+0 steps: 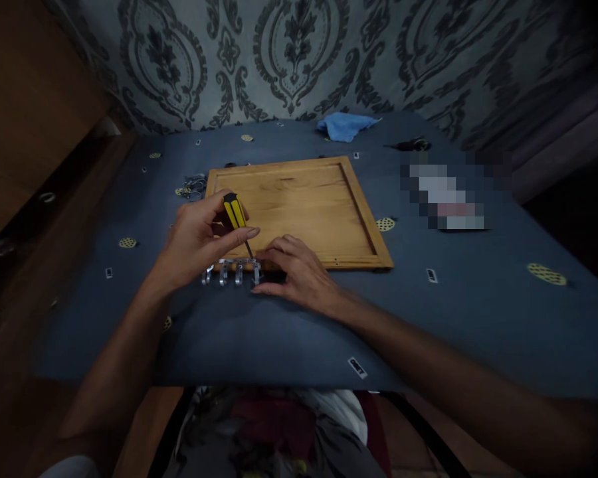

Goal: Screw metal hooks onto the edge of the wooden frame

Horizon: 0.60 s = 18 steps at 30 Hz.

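Observation:
My left hand (199,232) grips a screwdriver (234,211) with a yellow and black handle. Its shaft slants down to a metal hook rail (239,262) at the near edge of a framed wooden board (299,206). Several shiny hooks hang from the rail over that edge. At the rail's right end, my right hand (301,272) has its forefinger above and thumb below, pinched around the end hook. The tip of the screwdriver meets the rail close to the right forefinger; the screw head itself is too small to make out.
The board lies flat on a table with a dark blue patterned cloth (289,338). Left of it is a small pile of metal hooks (195,184). Behind lie a blue rag (346,126) and a dark object (411,144). A blurred-out item (448,196) is at right.

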Tool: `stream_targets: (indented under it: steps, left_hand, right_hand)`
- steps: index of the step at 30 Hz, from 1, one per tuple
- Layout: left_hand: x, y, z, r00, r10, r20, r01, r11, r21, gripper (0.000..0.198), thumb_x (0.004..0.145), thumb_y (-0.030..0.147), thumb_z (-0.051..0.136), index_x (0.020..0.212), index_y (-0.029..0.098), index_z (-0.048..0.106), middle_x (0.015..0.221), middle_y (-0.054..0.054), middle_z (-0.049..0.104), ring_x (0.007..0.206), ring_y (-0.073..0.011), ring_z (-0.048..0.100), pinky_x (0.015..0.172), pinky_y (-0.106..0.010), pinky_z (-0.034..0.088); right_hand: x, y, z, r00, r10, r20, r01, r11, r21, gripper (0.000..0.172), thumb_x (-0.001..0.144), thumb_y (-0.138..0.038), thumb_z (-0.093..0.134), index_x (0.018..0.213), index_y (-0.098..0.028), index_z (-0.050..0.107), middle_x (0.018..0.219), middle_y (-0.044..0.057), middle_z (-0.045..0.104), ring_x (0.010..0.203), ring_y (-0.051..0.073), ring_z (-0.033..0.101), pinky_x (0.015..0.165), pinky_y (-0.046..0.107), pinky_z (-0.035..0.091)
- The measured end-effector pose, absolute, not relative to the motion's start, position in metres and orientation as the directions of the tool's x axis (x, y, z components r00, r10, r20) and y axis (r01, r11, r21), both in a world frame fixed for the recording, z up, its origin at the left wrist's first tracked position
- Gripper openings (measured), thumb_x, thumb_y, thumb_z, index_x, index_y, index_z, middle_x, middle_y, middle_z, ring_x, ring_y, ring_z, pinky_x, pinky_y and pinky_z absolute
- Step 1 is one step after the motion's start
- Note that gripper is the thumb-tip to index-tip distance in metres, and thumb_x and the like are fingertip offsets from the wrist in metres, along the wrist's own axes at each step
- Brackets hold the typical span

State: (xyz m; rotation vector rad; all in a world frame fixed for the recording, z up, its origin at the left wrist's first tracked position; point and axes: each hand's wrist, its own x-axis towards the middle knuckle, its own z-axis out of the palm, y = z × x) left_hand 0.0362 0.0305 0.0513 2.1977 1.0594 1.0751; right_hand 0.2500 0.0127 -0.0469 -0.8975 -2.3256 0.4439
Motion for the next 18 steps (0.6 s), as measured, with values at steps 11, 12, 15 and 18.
stream_targets:
  steps: [11,12,15,18]
  left_hand:
    - [0.0399,0.027,0.0518,0.443,0.798,0.408,0.417,-0.586,0.695,0.037,0.086,0.052,0.079,0.082,0.019,0.065,0.072,0.001,0.061,0.062,-0.0114,0.056,0.054,-0.022,0.044]
    - [0.0401,0.027,0.0518,0.447,0.797,0.406,0.418,-0.587,0.693,0.037,0.086,0.052,0.08,0.082,0.019,0.065,0.072,0.001,0.061,0.062,-0.0114,0.056,0.054,-0.022,0.044]
    - [0.0401,0.0273,0.0517,0.45,0.796,0.405,0.415,-0.588,0.694,0.037,0.086,0.052,0.079,0.082,0.018,0.064,0.072,0.001,0.061,0.062,-0.0114,0.056,0.054,-0.023,0.044]
    - [0.0395,0.0271,0.0512,0.457,0.794,0.401,0.415,-0.589,0.693,0.036,0.087,0.05,0.08,0.082,0.018,0.064,0.072,0.001,0.061,0.062,-0.0115,0.056,0.054,-0.023,0.043]
  right_hand:
    - [0.2498,0.0125,-0.047,-0.592,0.679,0.434,0.478,0.73,-0.489,0.066,0.087,-0.072,0.064,0.115,-0.012,0.072,0.103,0.013,0.068,0.097,0.029,0.06,0.085,0.044,0.05]
    - [0.2498,0.0125,-0.0468,-0.592,0.681,0.43,0.48,0.727,-0.491,0.065,0.087,-0.071,0.064,0.115,-0.013,0.072,0.103,0.013,0.069,0.098,0.029,0.06,0.085,0.044,0.05]
    - [0.2497,0.0127,-0.0462,-0.591,0.691,0.416,0.493,0.718,-0.491,0.062,0.086,-0.069,0.068,0.115,-0.015,0.072,0.104,0.012,0.069,0.098,0.029,0.06,0.086,0.043,0.05]
    - [0.2496,0.0127,-0.0458,-0.59,0.697,0.407,0.503,0.712,-0.49,0.061,0.085,-0.069,0.07,0.115,-0.016,0.072,0.104,0.012,0.069,0.098,0.028,0.06,0.086,0.041,0.049]
